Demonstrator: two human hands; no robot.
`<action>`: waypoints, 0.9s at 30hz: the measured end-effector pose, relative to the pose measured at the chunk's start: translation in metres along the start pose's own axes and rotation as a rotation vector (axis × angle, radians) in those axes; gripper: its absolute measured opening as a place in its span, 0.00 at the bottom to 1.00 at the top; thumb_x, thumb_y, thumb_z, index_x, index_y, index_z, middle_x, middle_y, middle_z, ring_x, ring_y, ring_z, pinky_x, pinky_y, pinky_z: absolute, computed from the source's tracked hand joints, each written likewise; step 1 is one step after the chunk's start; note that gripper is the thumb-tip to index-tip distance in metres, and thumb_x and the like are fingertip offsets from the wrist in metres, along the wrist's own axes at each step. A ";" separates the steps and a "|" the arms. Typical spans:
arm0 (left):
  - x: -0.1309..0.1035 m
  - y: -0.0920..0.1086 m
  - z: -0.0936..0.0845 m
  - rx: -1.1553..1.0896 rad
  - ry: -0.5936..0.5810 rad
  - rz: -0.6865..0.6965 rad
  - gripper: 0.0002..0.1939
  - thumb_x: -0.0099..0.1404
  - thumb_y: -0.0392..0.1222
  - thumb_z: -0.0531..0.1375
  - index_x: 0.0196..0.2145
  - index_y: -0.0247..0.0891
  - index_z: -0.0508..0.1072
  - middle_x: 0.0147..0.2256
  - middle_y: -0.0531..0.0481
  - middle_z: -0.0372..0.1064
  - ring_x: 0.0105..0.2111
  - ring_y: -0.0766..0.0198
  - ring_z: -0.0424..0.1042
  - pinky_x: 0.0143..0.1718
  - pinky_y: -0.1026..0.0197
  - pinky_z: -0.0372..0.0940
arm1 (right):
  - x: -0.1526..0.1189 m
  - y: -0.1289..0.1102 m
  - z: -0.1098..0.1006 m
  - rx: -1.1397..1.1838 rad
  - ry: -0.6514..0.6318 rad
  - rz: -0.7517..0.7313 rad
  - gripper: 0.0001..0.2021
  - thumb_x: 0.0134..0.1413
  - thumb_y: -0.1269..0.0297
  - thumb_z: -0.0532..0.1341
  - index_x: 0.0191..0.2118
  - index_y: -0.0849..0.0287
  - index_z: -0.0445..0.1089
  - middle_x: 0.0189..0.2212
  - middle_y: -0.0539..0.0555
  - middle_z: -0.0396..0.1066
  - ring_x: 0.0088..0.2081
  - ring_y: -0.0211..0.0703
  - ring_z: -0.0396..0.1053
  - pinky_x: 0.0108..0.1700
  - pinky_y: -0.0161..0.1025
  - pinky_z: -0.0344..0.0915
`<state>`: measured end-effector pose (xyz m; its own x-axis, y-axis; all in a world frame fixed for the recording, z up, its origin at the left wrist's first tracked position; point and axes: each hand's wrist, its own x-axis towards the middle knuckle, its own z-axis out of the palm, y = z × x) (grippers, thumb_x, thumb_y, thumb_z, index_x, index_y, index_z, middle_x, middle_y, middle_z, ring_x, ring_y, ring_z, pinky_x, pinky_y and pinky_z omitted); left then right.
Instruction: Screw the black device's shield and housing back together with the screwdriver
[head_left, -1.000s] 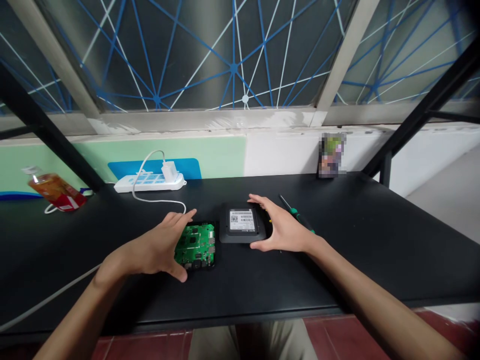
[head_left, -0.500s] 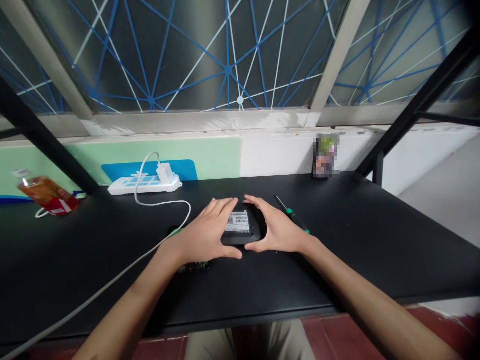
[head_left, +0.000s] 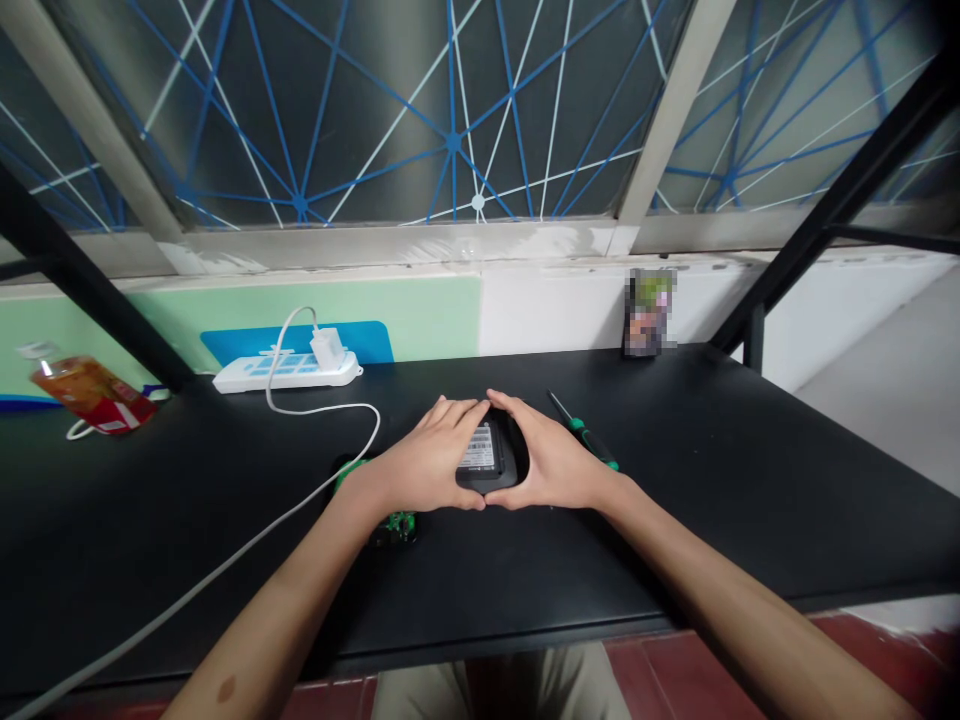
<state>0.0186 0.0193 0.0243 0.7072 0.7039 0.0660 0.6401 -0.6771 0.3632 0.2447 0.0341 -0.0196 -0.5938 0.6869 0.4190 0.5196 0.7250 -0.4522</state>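
A small black case with a white printed label [head_left: 478, 455] lies on the black table between my hands. My left hand [head_left: 431, 460] curves around its left side, fingers at the far edge and thumb at the near edge, covering part of the label. From the right, my right hand [head_left: 544, 455] closes around the same case, with thumb and fingertips meeting those of the left. A green circuit board [head_left: 403, 525] shows partly beneath my left wrist. Beside my right hand lies a green and black screwdriver [head_left: 589, 438], its tip pointing away.
A white power strip [head_left: 289, 370] with a plugged-in charger [head_left: 327, 348] stands by the wall. Its white cable [head_left: 247, 545] runs across the table's left side. A drink bottle [head_left: 94, 390] is at far left, and a blurred upright phone-like object [head_left: 646, 315] leans at back right.
My left hand has moved right along the case, covering more of the label, and its thumb now meets the right thumb. More of the circuit board shows.
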 end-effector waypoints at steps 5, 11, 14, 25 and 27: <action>0.003 -0.003 -0.002 -0.030 0.033 -0.002 0.57 0.50 0.50 0.70 0.70 0.33 0.48 0.64 0.33 0.55 0.63 0.37 0.55 0.63 0.36 0.54 | 0.000 -0.002 0.001 -0.009 0.001 -0.021 0.61 0.37 0.41 0.72 0.72 0.60 0.41 0.68 0.71 0.54 0.66 0.68 0.59 0.65 0.63 0.60; 0.001 -0.008 -0.002 -0.028 0.067 0.017 0.55 0.51 0.50 0.69 0.69 0.33 0.49 0.63 0.34 0.55 0.61 0.39 0.56 0.62 0.38 0.57 | 0.000 -0.008 0.001 0.004 -0.024 -0.009 0.63 0.42 0.40 0.70 0.73 0.59 0.31 0.70 0.72 0.47 0.70 0.68 0.50 0.67 0.66 0.56; -0.002 -0.012 -0.003 -0.035 0.099 -0.006 0.55 0.51 0.49 0.69 0.69 0.35 0.47 0.63 0.34 0.52 0.62 0.40 0.54 0.62 0.39 0.58 | -0.001 -0.008 0.001 0.057 -0.004 -0.010 0.67 0.41 0.39 0.71 0.73 0.54 0.24 0.72 0.71 0.42 0.71 0.68 0.48 0.66 0.68 0.56; -0.008 -0.018 -0.006 -0.108 0.230 -0.010 0.50 0.58 0.52 0.69 0.70 0.56 0.46 0.64 0.41 0.44 0.66 0.38 0.50 0.62 0.36 0.60 | 0.020 0.010 0.005 -0.036 -0.014 -0.041 0.71 0.36 0.34 0.70 0.73 0.57 0.24 0.72 0.70 0.39 0.72 0.70 0.41 0.68 0.68 0.52; -0.008 -0.020 -0.005 -0.120 0.240 -0.011 0.48 0.58 0.52 0.69 0.69 0.57 0.48 0.65 0.42 0.43 0.67 0.38 0.49 0.62 0.36 0.60 | 0.025 0.014 0.007 -0.067 -0.049 -0.086 0.70 0.35 0.33 0.70 0.73 0.59 0.26 0.72 0.71 0.39 0.72 0.72 0.40 0.68 0.69 0.51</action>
<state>-0.0012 0.0286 0.0207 0.6001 0.7513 0.2748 0.5968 -0.6492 0.4716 0.2334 0.0611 -0.0210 -0.6664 0.6197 0.4145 0.5043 0.7842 -0.3617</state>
